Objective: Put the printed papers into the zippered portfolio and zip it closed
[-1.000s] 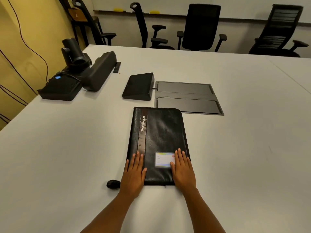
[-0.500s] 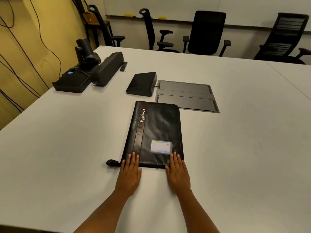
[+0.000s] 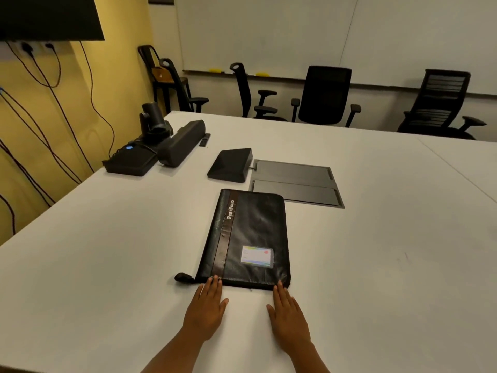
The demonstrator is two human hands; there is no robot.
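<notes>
Black leather-look, the zippered portfolio (image 3: 250, 238) lay shut and flat on the white bench (image 3: 107, 265) in the head view, its long side running away from the person and its card window (image 3: 256, 256) near the close end. A second before, both palms had pressed down on the near part of the cover. Half a second later they had slid back to its near edge. At this moment the left hand (image 3: 205, 312) and right hand (image 3: 289, 319) rested flat on the bench, fingers straight and grasping nothing, with only the fingertips touching the portfolio's near edge. The zip pull (image 3: 183, 278) lay on the bench at the near left corner. No printed papers were in view anywhere on the bench, so they were probably inside. The drawing back of the hands read as a last smoothing press followed by letting go, and the task looked complete or very nearly so.
</notes>
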